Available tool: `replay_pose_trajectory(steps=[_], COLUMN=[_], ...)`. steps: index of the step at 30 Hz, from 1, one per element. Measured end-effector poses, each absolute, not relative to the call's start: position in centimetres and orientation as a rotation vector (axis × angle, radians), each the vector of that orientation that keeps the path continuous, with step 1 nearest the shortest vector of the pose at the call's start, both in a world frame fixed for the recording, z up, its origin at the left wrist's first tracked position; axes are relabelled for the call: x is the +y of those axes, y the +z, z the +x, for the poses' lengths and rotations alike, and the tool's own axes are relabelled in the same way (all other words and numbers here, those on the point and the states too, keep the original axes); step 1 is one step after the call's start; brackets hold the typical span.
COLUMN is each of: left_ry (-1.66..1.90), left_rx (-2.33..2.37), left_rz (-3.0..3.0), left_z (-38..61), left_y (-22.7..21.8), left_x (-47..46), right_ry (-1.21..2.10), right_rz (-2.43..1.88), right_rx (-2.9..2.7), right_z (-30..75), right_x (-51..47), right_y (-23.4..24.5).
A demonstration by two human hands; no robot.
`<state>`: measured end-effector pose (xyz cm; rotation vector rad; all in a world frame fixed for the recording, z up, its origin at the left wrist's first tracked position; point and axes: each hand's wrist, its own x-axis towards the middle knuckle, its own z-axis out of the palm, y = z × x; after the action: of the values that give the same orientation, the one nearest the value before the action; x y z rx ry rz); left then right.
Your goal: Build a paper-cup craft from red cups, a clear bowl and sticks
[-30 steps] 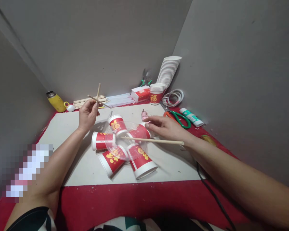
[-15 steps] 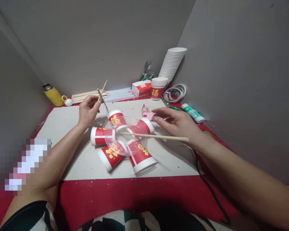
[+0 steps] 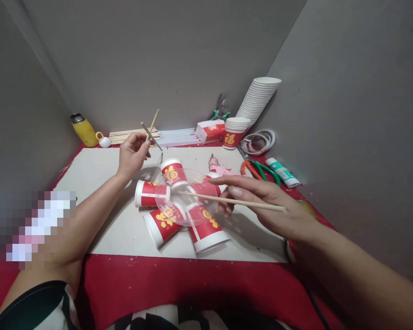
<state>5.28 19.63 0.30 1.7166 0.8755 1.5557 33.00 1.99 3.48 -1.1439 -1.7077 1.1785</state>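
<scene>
Several red paper cups [image 3: 206,229] lie on their sides in a ring on a white board [image 3: 99,183], joined under a clear plastic lid [image 3: 179,208]. A long wooden stick [image 3: 248,204] reaches from the lid's middle out to the right. My right hand [image 3: 268,204] hovers at the ring's right side behind that stick, its fingers stretched toward the cups and gripping nothing. My left hand [image 3: 132,156] is raised behind the ring, pinching two short wooden sticks [image 3: 151,130] that cross each other.
A pink glue gun [image 3: 215,165], scissors [image 3: 258,169] and a glue tube [image 3: 282,172] lie right of the cups. At the back are a yellow bottle [image 3: 83,130], a stick bundle [image 3: 129,135], a tissue pack [image 3: 209,130], stacked cups [image 3: 258,98] and coiled wire [image 3: 259,140].
My right hand has drawn back from the glue gun toward me and now sits behind the long stick. My left hand keeps the two short sticks raised, shifting them slightly.
</scene>
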Motion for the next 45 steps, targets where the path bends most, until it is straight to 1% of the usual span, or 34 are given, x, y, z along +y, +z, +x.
replay_pose_trajectory(steps=[2, 5, 13, 19, 25, 35, 40, 45], left_ry=[1.536, 1.515, 1.487, 1.468, 1.421, 1.455, 1.415, 1.319], left_rx=[0.869, 0.852, 0.839, 0.886, 1.037, 1.096, 1.085, 1.047], left_rz=[1.717, 1.725, 1.716, 1.673, 1.538, 1.416, 1.347, 1.372], left_z=[5.3, 5.3, 5.3, 5.1, 4.8, 4.2, 4.3, 4.6], left_y=[0.1, 0.0, 0.1, -0.4, -1.2, -1.4, -1.6, -0.8], left_x=[19.6, 19.5, 19.3, 19.8, 20.4, 20.9, 21.1, 20.6], right_ry=[1.441, 1.653, 1.806, 1.87, 1.906, 1.85, 1.804, 1.803], right_rz=[-1.053, -1.028, -1.146, -1.275, -1.345, -1.319, -1.316, -1.273], right_rx=[-1.615, -1.521, -1.281, -1.138, -1.078, -1.13, -1.213, -1.191], right_z=[32.4, 31.5, 29.7, 28.5, 28.1, 29.2, 30.4, 31.4], right_x=[2.0, 2.1, 2.9, 4.1, 4.1, 1.9, 0.6, -1.5], right_y=[3.6, 3.7, 4.5, 5.6, 5.4, 5.2, 4.6, 4.1])
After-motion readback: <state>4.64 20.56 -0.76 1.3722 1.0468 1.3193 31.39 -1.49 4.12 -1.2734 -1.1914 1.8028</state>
